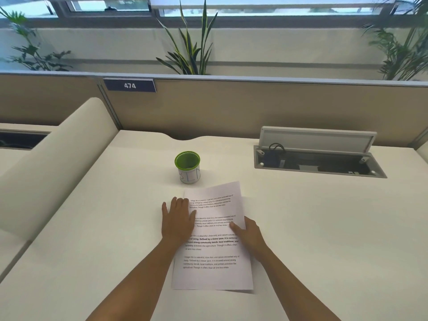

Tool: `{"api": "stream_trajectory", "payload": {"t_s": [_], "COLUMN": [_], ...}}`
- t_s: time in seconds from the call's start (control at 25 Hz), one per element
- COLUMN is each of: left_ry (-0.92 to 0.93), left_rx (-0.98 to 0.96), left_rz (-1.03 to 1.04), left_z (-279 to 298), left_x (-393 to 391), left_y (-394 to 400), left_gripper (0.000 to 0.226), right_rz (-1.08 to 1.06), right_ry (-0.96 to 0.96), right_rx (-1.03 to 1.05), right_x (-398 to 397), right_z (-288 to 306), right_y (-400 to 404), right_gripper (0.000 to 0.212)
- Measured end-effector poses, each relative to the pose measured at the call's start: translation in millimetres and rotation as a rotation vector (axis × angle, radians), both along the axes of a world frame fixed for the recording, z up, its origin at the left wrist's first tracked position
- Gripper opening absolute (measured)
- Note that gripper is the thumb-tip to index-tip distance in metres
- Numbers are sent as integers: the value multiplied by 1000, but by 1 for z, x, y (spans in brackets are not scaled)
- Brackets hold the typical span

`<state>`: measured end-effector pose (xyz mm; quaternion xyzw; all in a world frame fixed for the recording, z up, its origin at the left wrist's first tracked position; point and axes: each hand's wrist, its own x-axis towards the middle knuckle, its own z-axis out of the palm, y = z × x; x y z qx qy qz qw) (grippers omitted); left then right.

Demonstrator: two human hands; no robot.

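Toward the tabletop's (324, 228) near edge, printed white paper sheets (212, 253) are pressed by the flat left hand (177, 220) and edge-pinched by the right hand (249, 232); squaring judged next.

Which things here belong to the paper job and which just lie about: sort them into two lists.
In the job: printed paper, left hand pressing its left edge, right hand pinching its right edge.
Lying about: green-rimmed cup, open cable box, number plate 474, spiky plant.
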<state>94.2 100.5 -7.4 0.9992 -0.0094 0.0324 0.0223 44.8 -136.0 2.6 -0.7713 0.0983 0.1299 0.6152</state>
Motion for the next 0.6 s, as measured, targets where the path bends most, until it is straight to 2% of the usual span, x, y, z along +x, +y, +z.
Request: {"api": "stream_trajectory", "payload": {"t_s": [0.16, 0.24, 0.36, 0.44, 0.6], "left_ry": [-32, -87, -138, 2, 629], "left_rx": [-49, -196, -527, -822, -1627], "left_rz": [35, 65, 88, 131, 83], "left_z": [1, 8, 27, 46, 72], "left_x": [2, 3, -1, -10, -28], "left_y": [0, -6, -21, -38, -76], "left_gripper": [49, 49, 45, 45, 60], "right_rz": [-44, -68, -83, -93, -61], "right_ry": [9, 7, -16, -15, 2], "right_rx": [86, 149, 209, 270, 396], "right_x": [-16, -22, -26, -27, -31], "right_z": [3, 9, 21, 29, 40], "right_y": [-28, -49, -75, -88, -108], "right_gripper": [30, 30, 31, 31, 33]}}
